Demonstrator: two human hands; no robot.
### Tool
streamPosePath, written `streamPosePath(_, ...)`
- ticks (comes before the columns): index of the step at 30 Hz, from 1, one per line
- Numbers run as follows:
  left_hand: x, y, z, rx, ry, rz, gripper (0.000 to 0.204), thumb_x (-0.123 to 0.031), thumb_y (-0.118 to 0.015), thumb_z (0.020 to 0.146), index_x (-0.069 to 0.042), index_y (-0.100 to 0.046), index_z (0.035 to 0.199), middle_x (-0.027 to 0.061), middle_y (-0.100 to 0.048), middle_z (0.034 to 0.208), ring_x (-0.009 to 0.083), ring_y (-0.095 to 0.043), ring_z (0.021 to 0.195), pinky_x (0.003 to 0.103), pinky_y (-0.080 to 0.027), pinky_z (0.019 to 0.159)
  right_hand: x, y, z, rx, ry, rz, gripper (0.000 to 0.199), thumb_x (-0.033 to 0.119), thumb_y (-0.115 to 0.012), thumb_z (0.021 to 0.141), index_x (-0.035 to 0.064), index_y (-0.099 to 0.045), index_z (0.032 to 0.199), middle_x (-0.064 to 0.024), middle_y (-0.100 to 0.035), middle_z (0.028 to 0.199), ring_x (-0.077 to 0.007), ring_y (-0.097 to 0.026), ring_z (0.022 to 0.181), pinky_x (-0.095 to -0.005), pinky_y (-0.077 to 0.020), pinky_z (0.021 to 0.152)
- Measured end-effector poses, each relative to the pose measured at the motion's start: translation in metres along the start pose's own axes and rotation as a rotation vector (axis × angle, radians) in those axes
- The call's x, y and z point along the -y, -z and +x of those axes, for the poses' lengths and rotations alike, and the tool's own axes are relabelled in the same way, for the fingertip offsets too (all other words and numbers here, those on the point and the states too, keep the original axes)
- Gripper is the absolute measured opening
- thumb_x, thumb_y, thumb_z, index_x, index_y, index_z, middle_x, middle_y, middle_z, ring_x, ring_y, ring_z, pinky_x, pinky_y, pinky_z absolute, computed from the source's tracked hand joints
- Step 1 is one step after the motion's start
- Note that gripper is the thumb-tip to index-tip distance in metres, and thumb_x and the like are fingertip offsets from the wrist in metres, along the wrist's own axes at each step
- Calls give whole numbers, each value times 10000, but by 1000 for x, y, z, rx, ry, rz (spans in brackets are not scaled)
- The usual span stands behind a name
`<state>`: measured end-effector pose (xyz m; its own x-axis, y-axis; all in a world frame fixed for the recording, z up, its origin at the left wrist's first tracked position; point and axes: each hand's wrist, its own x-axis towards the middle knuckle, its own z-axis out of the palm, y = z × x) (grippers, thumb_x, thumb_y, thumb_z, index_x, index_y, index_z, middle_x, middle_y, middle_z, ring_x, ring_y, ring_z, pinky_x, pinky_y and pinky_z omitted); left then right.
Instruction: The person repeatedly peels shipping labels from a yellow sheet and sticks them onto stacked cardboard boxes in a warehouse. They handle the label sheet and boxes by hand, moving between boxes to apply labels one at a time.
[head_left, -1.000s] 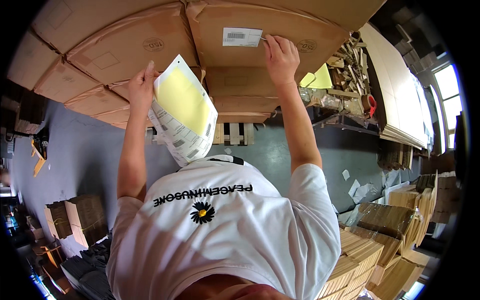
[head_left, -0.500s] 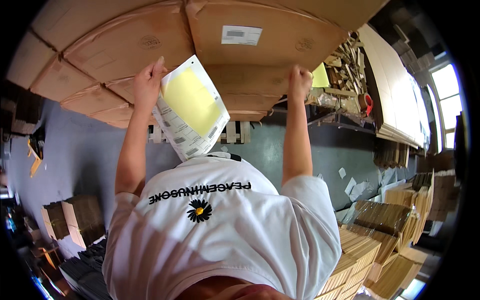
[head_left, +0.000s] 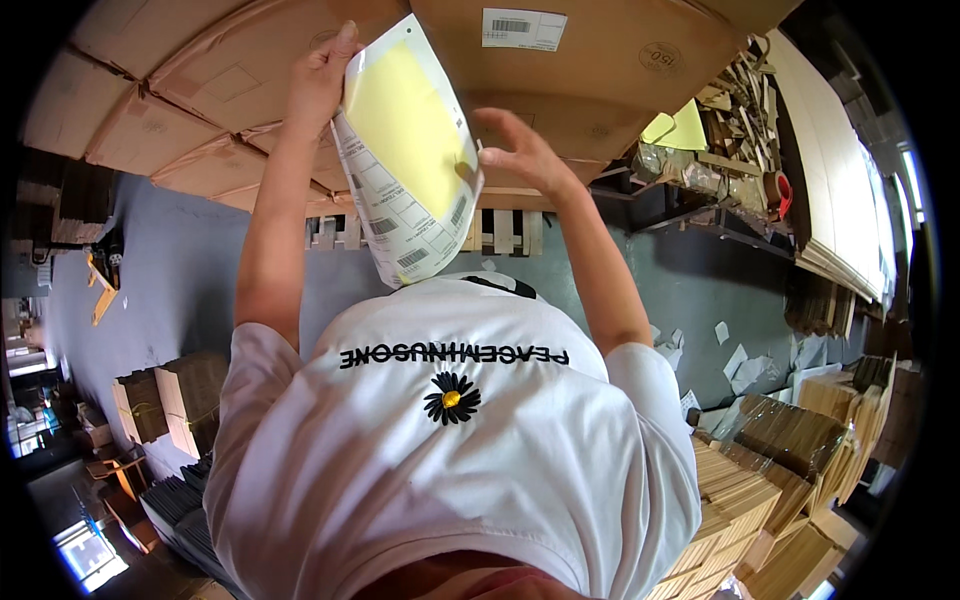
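Note:
My left hand (head_left: 322, 80) is closed on the upper left edge of a label sheet (head_left: 405, 130). This sheet has a bare yellow backing area in its middle, with white printed barcode labels left along its lower and left parts. Its lower end curls near my shirt. At the sheet's right edge is my right hand (head_left: 525, 155), fingers apart and slightly blurred, its thumb pointing at the edge; whether it touches cannot be made out. Behind both hands rise large brown cartons (head_left: 590, 75), one bearing a white label (head_left: 524, 29).
Under the cartons a wooden pallet (head_left: 505, 230) shows. To the right, a shelf holds wood scraps (head_left: 745, 120), yellow sheets (head_left: 680, 130) and a red tape roll (head_left: 780, 193). Flattened cardboard stacks (head_left: 720, 500) stand at lower right. Paper scraps (head_left: 745, 370) litter the grey floor.
My right hand has moved left to the label sheet, its closed fingers now spread. The left hand keeps hold of the sheet, which sits higher and further right in view.

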<state>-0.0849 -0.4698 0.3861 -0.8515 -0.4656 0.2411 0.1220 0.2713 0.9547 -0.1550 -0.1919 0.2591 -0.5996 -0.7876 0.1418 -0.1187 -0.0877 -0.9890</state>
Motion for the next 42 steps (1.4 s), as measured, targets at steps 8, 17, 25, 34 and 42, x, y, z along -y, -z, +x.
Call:
streamPosePath(8, 46, 43, -21, -127, 26, 286, 477, -461, -614, 981, -6, -722, 884, 15, -664, 778, 97, -568, 721, 257, -459, 673, -3, -23, -45, -98, -264, 279, 204, 212, -747, 906, 23, -678, 940, -4, -677, 822, -73, -595, 715, -240, -490, 656)
streamPosePath(17, -12, 32, -56, 274, 33, 102, 195, -205, -705, 947, -41, -690, 1052, -36, -671, 837, 34, -569, 757, 204, -450, 677, 24, 8, -63, 77, -487, 535, 149, 176, -708, 926, 29, -716, 952, -4, -689, 825, -88, -629, 726, -237, -505, 697)
streamPosePath(25, -44, -28, -64, 453, -30, 295, 262, -252, -613, 981, -7, -701, 1010, 3, -678, 792, 56, -582, 724, 251, -478, 657, 124, -30, -45, -625, 427, -361, 61, 16, -697, 897, 1, -701, 955, -37, -687, 814, -97, -645, 702, -232, -529, 649)
streamPosePath(34, -66, -45, -71, 559, -104, 203, 235, -204, -646, 946, 7, -717, 1021, -46, -606, 717, 21, -477, 651, 225, -389, 564, 117, -43, -12, -696, 870, -1304, 125, 98, -670, 695, 103, -569, 769, 3, -462, 668, -151, -505, 577, -303, -410, 498)
streamPosePath(42, -64, -43, -76, 497, -54, 243, 187, -156, -623, 969, 0, -706, 1030, -55, -647, 847, 5, -528, 758, 203, -439, 651, 141, -37, -21, -481, 917, -1475, 199, 135, -657, 675, 81, -648, 866, 5, -522, 724, -151, -541, 620, -301, -434, 544)
